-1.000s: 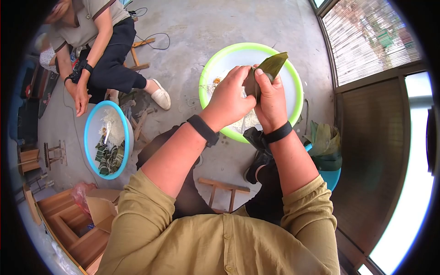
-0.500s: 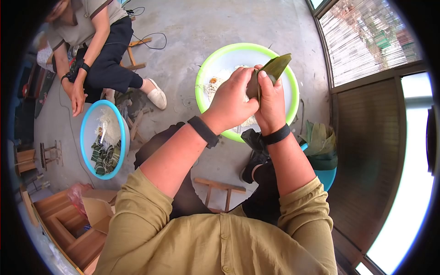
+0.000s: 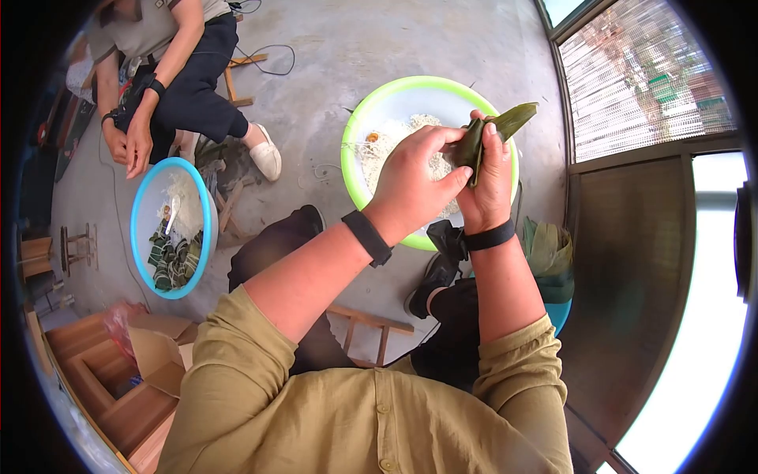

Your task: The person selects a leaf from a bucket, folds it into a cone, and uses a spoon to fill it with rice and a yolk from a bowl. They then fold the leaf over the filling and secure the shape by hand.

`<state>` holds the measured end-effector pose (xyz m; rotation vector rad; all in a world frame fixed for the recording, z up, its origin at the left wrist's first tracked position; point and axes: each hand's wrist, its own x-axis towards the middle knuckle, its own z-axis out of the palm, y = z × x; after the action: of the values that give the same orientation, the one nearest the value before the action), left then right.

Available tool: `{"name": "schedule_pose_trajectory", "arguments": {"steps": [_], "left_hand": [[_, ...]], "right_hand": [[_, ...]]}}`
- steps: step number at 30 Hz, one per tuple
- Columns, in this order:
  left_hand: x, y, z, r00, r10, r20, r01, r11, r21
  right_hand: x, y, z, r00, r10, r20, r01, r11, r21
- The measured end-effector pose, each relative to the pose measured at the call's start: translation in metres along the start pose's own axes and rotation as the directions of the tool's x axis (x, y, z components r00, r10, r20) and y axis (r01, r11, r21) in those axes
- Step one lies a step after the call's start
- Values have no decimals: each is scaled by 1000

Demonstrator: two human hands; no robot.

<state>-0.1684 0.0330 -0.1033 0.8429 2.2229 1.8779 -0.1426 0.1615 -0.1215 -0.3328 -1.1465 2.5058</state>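
Between my hands, above the green-rimmed basin (image 3: 418,81), is a zongzi (image 3: 472,146) wrapped in green leaf, with a long leaf tip pointing up and right. My left hand (image 3: 418,174) presses on its left side with thumb and fingers. My right hand (image 3: 485,186) grips it from the right, thumb up along the leaf. White rice (image 3: 377,154) lies in the basin below, with a small orange-brown item on it. Strands of string hang over the basin's left rim.
Another person (image 3: 170,71) sits at upper left, hands together by a blue-rimmed basin (image 3: 211,229) holding rice, a white spoon and tied zongzi (image 3: 178,262). Leaves (image 3: 549,249) stand in a blue container at right. A wooden stool (image 3: 371,320) is below; a cardboard box (image 3: 162,351) lies lower left.
Both my hands and the zongzi have moved slightly right and down. The leaf tip now tilts further right. The other person's hands have come closer together.
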Motion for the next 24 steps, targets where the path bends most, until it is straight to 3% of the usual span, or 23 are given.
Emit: {"name": "schedule_pose_trajectory", "arguments": {"steps": [5, 11, 24], "left_hand": [[-2, -10, 7, 988, 135, -76, -133, 991, 32], [-1, 1, 6, 998, 26, -56, -27, 1000, -12], [5, 1, 5, 993, 57, -102, -62, 997, -46]], "right_hand": [[3, 1, -4, 998, -61, -36, 59, 997, -53], [-2, -4, 9, 998, -52, -25, 52, 999, -1], [-7, -4, 4, 993, -51, 102, 59, 995, -84]]}}
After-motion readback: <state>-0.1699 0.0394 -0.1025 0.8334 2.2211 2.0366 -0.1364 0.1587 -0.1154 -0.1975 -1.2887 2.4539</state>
